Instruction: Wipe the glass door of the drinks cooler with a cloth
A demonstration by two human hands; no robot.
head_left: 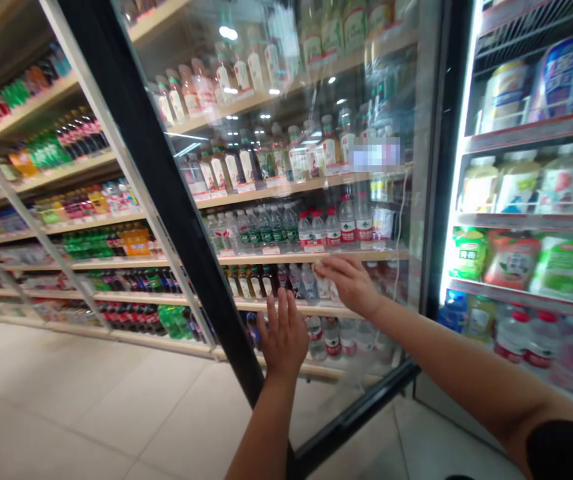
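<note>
A glass fridge door [286, 220] with a dark frame [186, 213] stands swung out in front of me. My left hand [283, 337] is at the lower part of the pane near the frame, fingers stretched out and palm toward the glass. Higher and to the right, my right hand [351, 283] is close to the pane with thumb and fingers pressed together. What lies between its fingertips, if anything, is too blurred to name. Whether either hand touches the glass, I cannot tell.
Through the pane show wooden shelves [266, 193] with rows of bottles, including red-capped water bottles [347, 223]. More drink shelves [106, 160] run along the left. At right is the lit fridge interior [531, 220] with bottles and pouches. Pale floor tiles [91, 400] lie below.
</note>
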